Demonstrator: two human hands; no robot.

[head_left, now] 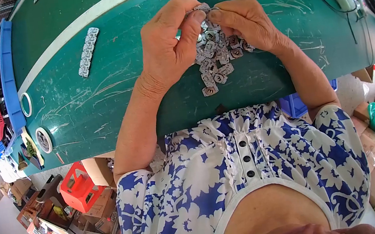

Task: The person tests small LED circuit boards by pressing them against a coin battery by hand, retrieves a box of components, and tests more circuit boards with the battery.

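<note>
Pieces of grey metal [219, 78], small and squarish, lie in a loose heap on the green worktop [287, 68], spilling toward the person's blue-and-white flowered shirt [192, 179]. From where I stand, both hands are at the far side of that heap, nearly meeting. The left hand [164, 45] has thumb and forefinger pinched closed on a grey part [203, 7]; the right hand [248, 23] is drawn in just beside it, thumb and forefinger also closed together at the part's other edge, the remaining fingers curled in over the heap. The fingertips cover most of that part, so I can't tell whether it is a single square or several joined. Off to the left, well apart from the heap, a patterned strip [89, 52] lies flat with its squares in one unbroken row, no hand touching it. Nearer the worktop's left end are a white ring [23, 105] and a tape roll [49, 137], beside a blue crate [10, 85]. I'd judge the work to be partway along: a good many pieces lie loose, the part between the fingers is not yet let go, and the strip looks untouched so far.
</note>
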